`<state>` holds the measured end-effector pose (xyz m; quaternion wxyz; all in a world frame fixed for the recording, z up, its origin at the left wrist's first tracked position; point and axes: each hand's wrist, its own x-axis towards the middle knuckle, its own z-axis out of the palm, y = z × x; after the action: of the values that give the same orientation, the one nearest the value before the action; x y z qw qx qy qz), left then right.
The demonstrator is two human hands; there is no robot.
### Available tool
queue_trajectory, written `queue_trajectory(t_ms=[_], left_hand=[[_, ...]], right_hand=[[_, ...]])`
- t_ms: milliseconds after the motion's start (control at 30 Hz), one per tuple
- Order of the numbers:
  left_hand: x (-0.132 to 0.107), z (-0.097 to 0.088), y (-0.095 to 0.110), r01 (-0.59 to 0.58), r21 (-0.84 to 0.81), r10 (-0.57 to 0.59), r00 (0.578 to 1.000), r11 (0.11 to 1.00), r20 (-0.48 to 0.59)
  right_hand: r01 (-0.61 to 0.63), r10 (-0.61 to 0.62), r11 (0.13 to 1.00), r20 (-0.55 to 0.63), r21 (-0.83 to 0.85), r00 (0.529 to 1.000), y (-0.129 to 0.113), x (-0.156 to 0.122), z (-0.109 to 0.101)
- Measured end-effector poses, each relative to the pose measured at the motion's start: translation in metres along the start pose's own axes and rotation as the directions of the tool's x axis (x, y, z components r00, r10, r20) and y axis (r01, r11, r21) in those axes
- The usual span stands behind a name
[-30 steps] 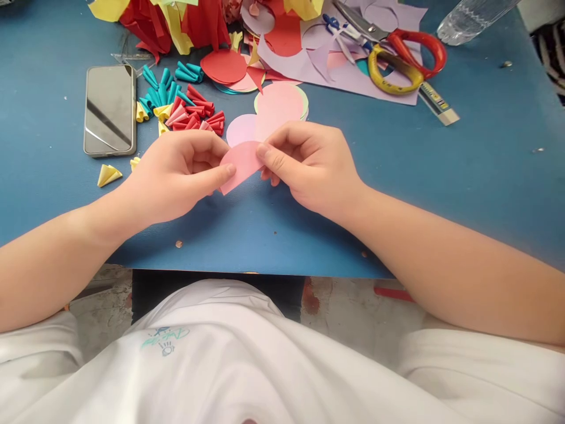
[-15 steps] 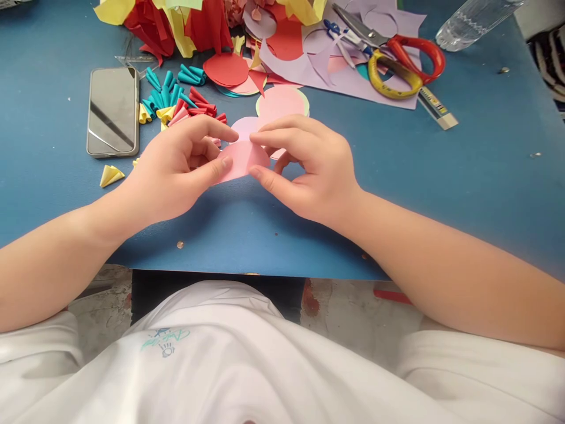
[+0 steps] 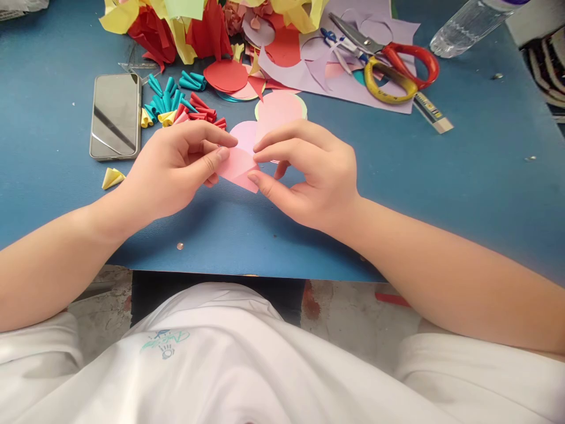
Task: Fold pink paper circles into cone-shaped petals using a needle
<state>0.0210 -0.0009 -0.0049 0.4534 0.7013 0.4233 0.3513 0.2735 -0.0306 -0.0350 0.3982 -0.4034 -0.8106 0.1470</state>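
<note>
A folded pink paper piece is held above the table between both my hands. My left hand pinches its left side between thumb and fingers. At the right edge, the thumb and fingertips of my right hand close on the paper. Just behind it lie a lilac paper circle and a stack of pale pink paper circles, both partly covered by my hands. Small rolled paper cones in teal, red and yellow are heaped beyond my left hand.
A phone and a lone yellow cone lie at left. Red paper circles, lilac scraps, scissors and a cutter blade case are spread behind. A water bottle stands back right; crumpled tissue paper sits at the back.
The pink paper has turned in my fingers; its right part now points down toward me, with a flatter face showing. Both hands stay in nearly the same place. The view has shifted slightly.
</note>
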Motion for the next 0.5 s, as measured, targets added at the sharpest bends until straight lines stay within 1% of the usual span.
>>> queue_trajectory(t_ms=[33,167,233,300,367,433,500], left_hand=[[0.0003,-0.0005,-0.0005,0.006,-0.019,-0.006,1.000,1.000,0.009],[0.0002,-0.0035,-0.0008,0.052,-0.117,-0.042,0.995,0.992,0.090],[-0.0011,-0.0046,0.0012,0.072,-0.143,-0.053,0.990,0.987,0.129],[-0.0030,-0.0049,0.0046,0.091,-0.150,-0.067,0.986,0.985,0.155],[-0.0047,-0.0044,0.0074,0.101,-0.155,-0.075,0.984,0.983,0.165],[-0.0054,-0.0037,0.0081,0.096,-0.140,-0.074,0.985,0.985,0.154],[-0.0047,-0.0032,0.0062,0.062,-0.123,-0.047,0.991,0.990,0.125]], right_hand=[[-0.011,0.012,1.000,-0.008,0.029,1.000,0.0009,-0.0004,0.0010],[-0.148,0.144,0.987,0.062,0.064,0.988,0.0025,-0.0009,0.0038],[-0.171,0.166,0.983,0.079,0.067,0.983,0.0022,-0.0007,0.0041],[-0.159,0.152,0.984,0.078,0.083,0.985,0.0014,-0.0004,0.0037],[-0.164,0.155,0.980,0.080,0.115,0.985,0.0005,-0.0002,0.0029],[-0.210,0.197,0.965,0.098,0.158,0.976,0.0002,-0.0001,0.0024],[-0.267,0.248,0.940,0.110,0.212,0.962,0.0011,-0.0004,0.0030]])
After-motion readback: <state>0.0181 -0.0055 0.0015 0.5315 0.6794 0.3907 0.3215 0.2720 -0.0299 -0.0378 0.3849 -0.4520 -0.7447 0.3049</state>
